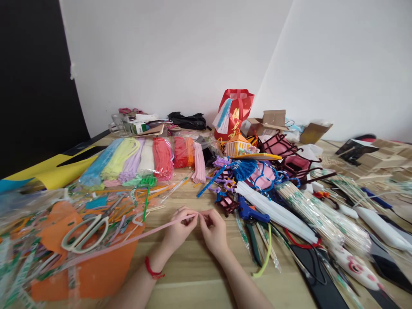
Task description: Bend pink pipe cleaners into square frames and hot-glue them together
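A long pink pipe cleaner [141,235] stretches from my fingertips down to the lower left, over the scissors and orange sheet. My left hand [182,227] pinches it close to its end, thumb against forefinger. My right hand [213,228] is closed too, its thumb and forefinger meeting the left fingertips at the pipe cleaner's tip. The very end is hidden between the fingers. White-handled scissors [85,234] lie left of my left hand on an orange sheet [96,274]. A blue glue gun [252,211] lies to the right of my right hand.
Bundles of coloured pipe cleaners [162,159] line the back left. A red bag [236,113] stands behind blue and purple wire crafts [244,171]. Packs of wooden sticks [309,210] and a black phone-like slab [317,279] lie right. Plastic scraps [19,262] cover the left.
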Demonstrator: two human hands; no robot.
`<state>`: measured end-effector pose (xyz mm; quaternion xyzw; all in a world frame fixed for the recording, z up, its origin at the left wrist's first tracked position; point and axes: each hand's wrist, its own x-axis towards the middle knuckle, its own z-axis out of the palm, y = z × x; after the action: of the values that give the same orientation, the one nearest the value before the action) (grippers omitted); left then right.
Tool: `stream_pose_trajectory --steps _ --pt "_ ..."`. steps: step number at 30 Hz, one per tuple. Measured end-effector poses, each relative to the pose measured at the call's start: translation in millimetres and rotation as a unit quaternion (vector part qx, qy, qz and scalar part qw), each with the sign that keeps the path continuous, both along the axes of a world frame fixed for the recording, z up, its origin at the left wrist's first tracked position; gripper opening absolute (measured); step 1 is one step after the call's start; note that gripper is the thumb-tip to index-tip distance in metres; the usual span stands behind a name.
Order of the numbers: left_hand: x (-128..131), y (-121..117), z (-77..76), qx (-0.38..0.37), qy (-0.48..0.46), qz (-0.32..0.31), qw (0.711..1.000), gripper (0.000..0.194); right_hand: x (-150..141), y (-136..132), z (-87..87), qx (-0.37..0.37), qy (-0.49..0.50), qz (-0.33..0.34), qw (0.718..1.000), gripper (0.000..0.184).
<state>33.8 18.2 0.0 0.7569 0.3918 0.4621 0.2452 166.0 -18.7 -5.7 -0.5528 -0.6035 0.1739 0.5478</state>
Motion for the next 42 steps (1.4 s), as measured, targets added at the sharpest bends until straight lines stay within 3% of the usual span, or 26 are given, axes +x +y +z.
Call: stream_pose_trajectory --steps 5,11,14,16,19,21,26,32,42 --pt "0.6 -5.1 -1.1 0.043 0.055 0.022 0.997 0.012 -2.3 0.6 -7.4 -0.012 0.017 -0.028 0.999 0.018" --pt "-0.6 -2.3 -0.9 0.046 0.019 0.015 0.999 0.012 -0.6 3.8 -7.8 -0.026 0.033 0.003 0.999 0.017" --pt "-1.8 1.8 -0.4 -0.019 -0.009 -0.004 1.0 0.013 2.7 5.6 -6.2 -0.008 0.037 0.007 0.999 0.019" --pt "-2.7 4.8 0.2 -0.127 -0.073 -0.009 0.989 0.018 5.6 6.7 -5.1 0.012 0.04 0.01 0.999 0.02" --pt "-3.8 7.0 4.1 -0.296 -0.169 -0.014 0.94 0.033 8.5 7.7 -4.5 0.028 0.039 0.017 0.999 0.019" --pt "-4.6 5.8 8.8 -0.353 -0.178 -0.04 0.918 0.04 8.6 7.8 -4.7 0.03 0.037 0.026 0.999 0.019" --pt "-6.0 0.4 19.5 -0.433 -0.161 -0.126 0.878 0.037 6.9 7.1 -5.5 0.026 0.03 0.037 0.999 0.017" --pt "-8.5 1.7 20.7 -0.513 -0.184 -0.167 0.822 0.031 7.3 5.8 -4.9 0.021 0.023 0.06 0.998 0.017" --pt "-10.3 4.5 12.4 -0.537 -0.214 -0.179 0.796 0.026 5.2 4.0 -7.9 0.008 -0.002 0.033 0.999 0.016"
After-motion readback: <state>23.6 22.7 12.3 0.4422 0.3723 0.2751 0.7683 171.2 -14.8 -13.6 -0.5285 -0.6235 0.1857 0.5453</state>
